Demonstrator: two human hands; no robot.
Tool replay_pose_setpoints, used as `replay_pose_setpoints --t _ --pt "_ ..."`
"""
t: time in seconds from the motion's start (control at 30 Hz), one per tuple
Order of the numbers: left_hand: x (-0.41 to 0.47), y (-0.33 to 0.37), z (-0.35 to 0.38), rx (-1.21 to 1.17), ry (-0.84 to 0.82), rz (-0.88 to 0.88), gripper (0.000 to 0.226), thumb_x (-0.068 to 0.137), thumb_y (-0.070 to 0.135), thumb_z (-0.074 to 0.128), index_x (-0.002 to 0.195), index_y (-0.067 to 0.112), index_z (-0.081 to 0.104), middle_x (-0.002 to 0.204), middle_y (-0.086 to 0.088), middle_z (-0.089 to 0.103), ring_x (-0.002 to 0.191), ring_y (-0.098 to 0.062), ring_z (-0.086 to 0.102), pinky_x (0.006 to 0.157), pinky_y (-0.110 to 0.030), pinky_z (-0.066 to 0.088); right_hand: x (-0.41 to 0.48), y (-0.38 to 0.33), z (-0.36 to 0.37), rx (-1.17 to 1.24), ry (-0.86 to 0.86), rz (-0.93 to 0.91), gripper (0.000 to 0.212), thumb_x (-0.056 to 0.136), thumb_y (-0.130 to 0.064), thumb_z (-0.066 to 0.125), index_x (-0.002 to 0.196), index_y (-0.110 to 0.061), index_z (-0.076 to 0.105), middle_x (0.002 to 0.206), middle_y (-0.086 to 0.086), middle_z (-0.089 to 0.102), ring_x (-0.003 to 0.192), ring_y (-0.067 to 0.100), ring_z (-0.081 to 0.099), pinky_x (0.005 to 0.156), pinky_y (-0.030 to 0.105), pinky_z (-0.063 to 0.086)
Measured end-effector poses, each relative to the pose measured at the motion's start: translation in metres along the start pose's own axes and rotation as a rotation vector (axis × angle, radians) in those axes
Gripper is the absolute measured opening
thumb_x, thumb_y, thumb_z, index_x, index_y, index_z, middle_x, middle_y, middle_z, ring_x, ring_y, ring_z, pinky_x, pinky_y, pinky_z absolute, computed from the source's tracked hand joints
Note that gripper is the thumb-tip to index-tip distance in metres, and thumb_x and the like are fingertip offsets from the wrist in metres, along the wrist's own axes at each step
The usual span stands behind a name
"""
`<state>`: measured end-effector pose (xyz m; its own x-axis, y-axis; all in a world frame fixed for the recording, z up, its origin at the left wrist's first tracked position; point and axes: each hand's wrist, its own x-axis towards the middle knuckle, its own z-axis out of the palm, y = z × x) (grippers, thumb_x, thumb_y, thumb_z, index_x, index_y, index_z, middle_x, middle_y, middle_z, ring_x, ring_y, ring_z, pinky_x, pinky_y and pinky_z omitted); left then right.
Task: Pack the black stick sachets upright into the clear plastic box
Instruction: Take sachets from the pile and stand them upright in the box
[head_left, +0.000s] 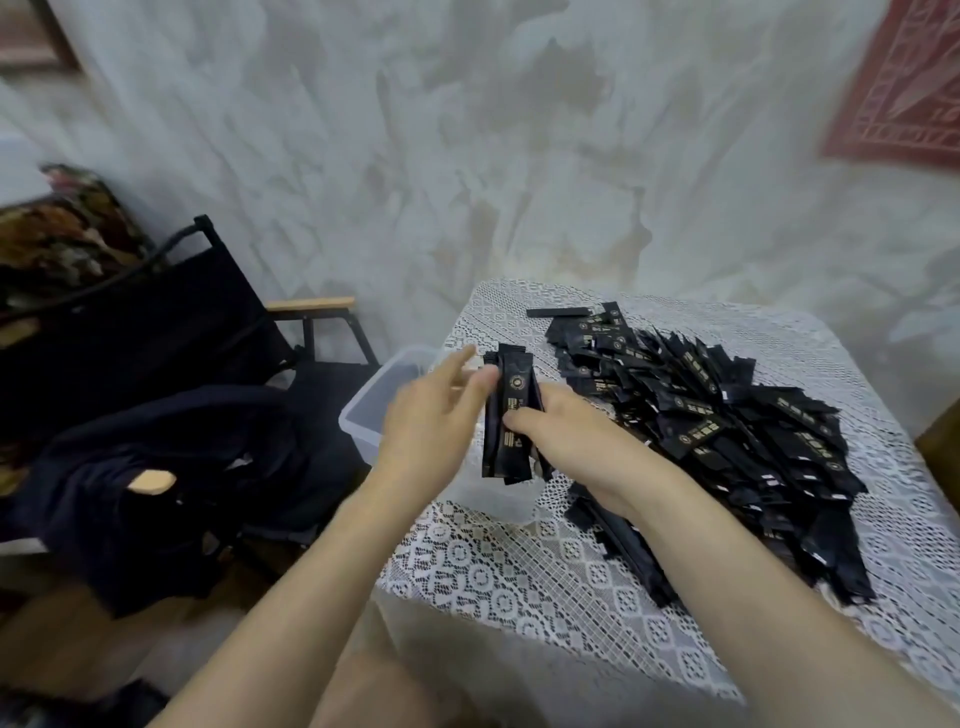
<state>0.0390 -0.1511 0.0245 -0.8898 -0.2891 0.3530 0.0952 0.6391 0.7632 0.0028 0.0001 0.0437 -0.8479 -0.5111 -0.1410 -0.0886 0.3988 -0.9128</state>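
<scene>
The clear plastic box (359, 427) sits at the left edge of the tabletop (540, 587), just below and left of the fingers. Something dark shows through its wall, but the blur makes it hard to say whether that is sachets already packed.

The right hand (569, 439) has its fingers (519, 417) curled round a bundle of black stick sachets (511, 415), which stands roughly upright above the box's near end. The left hand (431, 421) is spread, with its fingers (457, 365) straight and reaching past the bundle's left side. Its thumb lies right by the sachets and grips nothing.

To the right of the fingers, a big loose pile of sachets (727, 431) lies across the white lace cloth, running from the far edge down under the right forearm.

To the left of the fingers, off the tabletop, stands a black folding chair (171, 322) with wooden armrests. A dark garment (171, 483) is heaped on a second seat nearer to me. A red hanging (904, 88) is on the mottled wall, up to the right.
</scene>
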Motion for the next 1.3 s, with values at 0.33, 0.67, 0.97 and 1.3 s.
replay_pose_setpoints --t 0.33,0.67,0.97,1.3 --pt "-0.019 -0.051 -0.029 0.33 -0.028 -0.073 0.057 0.101 0.045 0.051 0.154 0.027 0.037 0.159 0.006 0.036 0.145 -0.015 0.033 0.114 -0.04 0.03 -0.002 -0.005 -0.011 -0.247 0.018 0.12 0.015 0.098 -0.015 0.047 0.083 -0.016 0.048 0.073 0.004 0.045 0.065 0.019 0.04 0.061 0.033 0.03" --pt "-0.056 -0.053 -0.001 0.278 0.013 -0.009 0.073 0.095 0.062 0.042 0.156 0.022 0.035 0.163 0.01 0.026 0.147 -0.009 0.023 0.114 -0.022 0.017 0.03 -0.004 0.026 -0.054 -0.079 0.318 0.02 0.102 -0.003 0.048 0.085 -0.01 0.055 0.082 0.011 0.064 0.06 0.017 0.06 0.044 0.023 0.053" --pt "-0.054 -0.053 -0.001 0.219 -0.002 -0.045 0.064 0.096 0.055 0.05 0.153 0.027 0.04 0.161 0.016 0.027 0.143 -0.008 0.029 0.11 -0.023 0.023 0.043 0.005 0.029 -0.109 -0.125 0.329 0.016 0.103 -0.004 0.05 0.1 0.0 0.065 0.086 0.014 0.071 0.075 0.021 0.07 0.077 0.037 0.064" --pt "-0.043 -0.05 -0.015 0.214 -0.061 -0.063 0.047 0.099 0.033 0.051 0.146 0.03 0.049 0.155 0.017 0.037 0.132 -0.01 0.048 0.107 -0.044 0.043 0.049 0.019 0.038 0.105 -0.18 0.326 0.034 0.103 0.002 0.038 0.127 -0.002 0.062 0.107 0.011 0.075 0.092 0.021 0.073 0.074 0.029 0.061"
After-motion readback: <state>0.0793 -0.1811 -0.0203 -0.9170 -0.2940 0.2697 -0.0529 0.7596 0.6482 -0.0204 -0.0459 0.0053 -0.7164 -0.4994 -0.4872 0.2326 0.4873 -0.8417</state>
